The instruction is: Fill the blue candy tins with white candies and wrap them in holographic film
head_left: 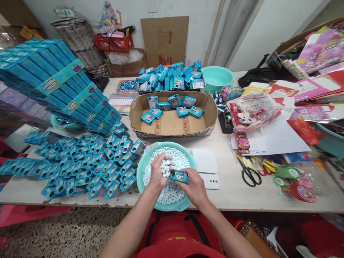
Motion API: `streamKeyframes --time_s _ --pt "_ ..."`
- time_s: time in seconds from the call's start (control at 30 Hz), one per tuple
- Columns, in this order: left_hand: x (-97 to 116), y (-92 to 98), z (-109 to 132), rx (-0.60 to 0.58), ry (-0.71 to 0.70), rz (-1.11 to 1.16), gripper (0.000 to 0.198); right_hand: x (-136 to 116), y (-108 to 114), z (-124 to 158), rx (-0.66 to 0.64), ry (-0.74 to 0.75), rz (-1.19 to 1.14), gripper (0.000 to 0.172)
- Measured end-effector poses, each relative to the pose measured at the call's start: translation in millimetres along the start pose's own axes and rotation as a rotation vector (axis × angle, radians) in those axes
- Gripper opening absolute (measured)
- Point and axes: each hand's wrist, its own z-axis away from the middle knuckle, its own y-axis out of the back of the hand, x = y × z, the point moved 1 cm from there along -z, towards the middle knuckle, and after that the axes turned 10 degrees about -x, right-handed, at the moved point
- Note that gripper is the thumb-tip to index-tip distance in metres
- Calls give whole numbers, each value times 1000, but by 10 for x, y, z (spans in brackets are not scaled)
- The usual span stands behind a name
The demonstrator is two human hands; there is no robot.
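Candies (165, 170) are cupped in left hand (158, 172), box (179, 175) gripped in right hand (196, 188). Left of both, many standing boxes (109, 175) are apparently unfilled; ahead, several loose boxes (182, 111) are laid in carton (171, 122).

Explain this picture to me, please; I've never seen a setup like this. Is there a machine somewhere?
There's no robot here, just a person's two bare hands. The single picture comes from a camera worn on the person's head, looking forward and down.

The left hand cups some small white pieces above a mint-green basin full of them. The right hand holds a small blue box close beside that handful.

On the table, many similar boxes stand to the left. Behind the basin sits a cardboard tray with several boxes inside. To the right are a white scale and black-handled scissors.
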Motion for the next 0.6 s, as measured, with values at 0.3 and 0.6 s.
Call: streamKeyframes --time_s 0.3,0.6 --pt "75 -111 67 88 -204 -94 23 -160 -40 -18 -1 78 42 26" --pt "72 -158 -19 76 -239 -117 31 -89 -65 -87 1 61 69 23"
